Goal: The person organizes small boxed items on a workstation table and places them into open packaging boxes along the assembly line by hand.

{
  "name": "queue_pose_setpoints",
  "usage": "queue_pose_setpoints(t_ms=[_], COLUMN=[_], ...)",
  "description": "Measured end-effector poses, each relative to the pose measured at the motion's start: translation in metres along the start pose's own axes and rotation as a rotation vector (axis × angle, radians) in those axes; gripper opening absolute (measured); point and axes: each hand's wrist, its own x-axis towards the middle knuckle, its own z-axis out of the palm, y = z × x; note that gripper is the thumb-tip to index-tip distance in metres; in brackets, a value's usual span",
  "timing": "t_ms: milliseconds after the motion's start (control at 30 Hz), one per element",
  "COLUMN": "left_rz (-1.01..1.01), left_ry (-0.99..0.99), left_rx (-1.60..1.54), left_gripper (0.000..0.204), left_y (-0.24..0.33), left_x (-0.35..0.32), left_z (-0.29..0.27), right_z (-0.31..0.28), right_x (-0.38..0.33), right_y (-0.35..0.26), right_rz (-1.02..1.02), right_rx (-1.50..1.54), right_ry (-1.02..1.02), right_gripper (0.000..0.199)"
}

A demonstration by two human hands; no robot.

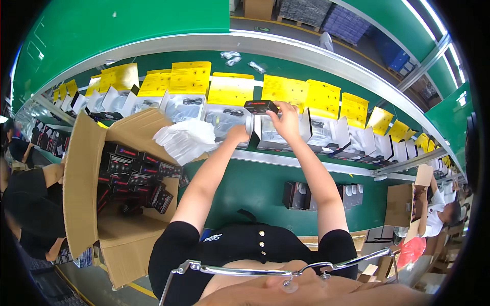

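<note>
In the head view, your right hand (287, 122) is gripping a small black box (261, 107) by its right end, thumb below and fingers over the top, and the box is hanging above the row, just in front of a raised yellow flap (230, 87). Your left hand (239, 135) is reaching to the right side of the open white box (249, 122) beneath; its fingertips are partly hidden, so you cannot tell from here whether they are pinching the wall or only resting on it. Inside that box, a coiled black cable (233, 111) is lying over clear-wrapped contents. For a good result, the small box probably wants levelling and lowering flat, with the cable tucked aside so that nothing is bulging. Steadying the wall gently with your left hand should help, since thin card may be bending under a hard press. Crumpled white wrapping (186, 137) is overlapping the left side of your working area, near your left forearm, so mind catching it with your sleeve or wrist.
</note>
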Motion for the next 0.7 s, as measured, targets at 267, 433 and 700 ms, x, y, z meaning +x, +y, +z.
queue_pose_setpoints(t_ms=[267,433,700], left_rz=[0.036,0.193,0.511], left_ry=[0.254,0.242,0.687], left_rx=[-0.212,-0.344,-0.484], left_gripper=[0.048,0.042,0.018], left_y=[0.051,0.044,0.035], left_x=[0.011,0.002,-0.160], left_z=[0.022,0.023,0.054], right_z=[-0.056,-0.060,-0.020], right_x=[-0.020,-0.011,-0.032], right_y=[0.032,0.025,0.028], right_rz=[0.089,0.060,-0.153], right_rx=[-0.036,-0.021,-0.037], right_ry=[0.084,0.060,-0.280], right_gripper=[0.034,0.032,0.032])
